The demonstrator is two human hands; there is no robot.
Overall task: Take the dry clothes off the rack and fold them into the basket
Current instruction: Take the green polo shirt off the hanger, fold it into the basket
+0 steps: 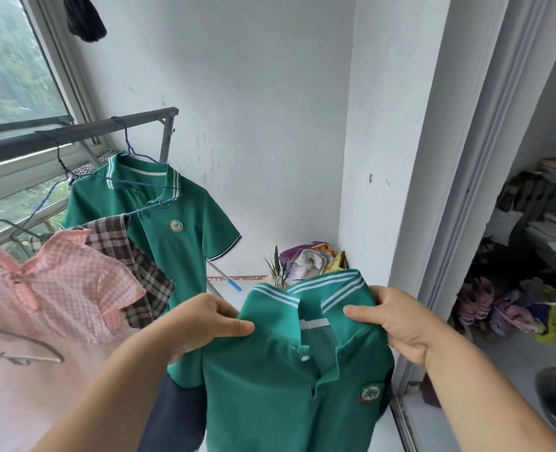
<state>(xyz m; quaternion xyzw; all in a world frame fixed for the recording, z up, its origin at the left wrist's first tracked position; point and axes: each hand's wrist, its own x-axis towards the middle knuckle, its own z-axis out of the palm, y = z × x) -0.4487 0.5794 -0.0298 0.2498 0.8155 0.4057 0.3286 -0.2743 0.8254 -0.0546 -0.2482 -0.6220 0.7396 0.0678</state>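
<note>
Rack point(74, 132): at your left, a second polo point(172, 230) hanging on it.
Held polo point(263, 386): hangs between your hands, collar up, long axis vertical.
Left hand point(201, 321): pinches the shoulder seam on your left.
Right hand point(397, 321): pinches the opposite shoulder, level with the left.

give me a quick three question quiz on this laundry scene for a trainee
1. True or false: the left hand and the right hand both grip the held green shirt near its collar.
2. The hanging green shirt hangs on the rack from: A a blue hanger; B a wooden peg; C a red rope.
3. Fill in: the brown cloth between the pink top and the hanging green shirt has a ____ pattern.
Key: 1 true; 2 A; 3 checked.
</note>
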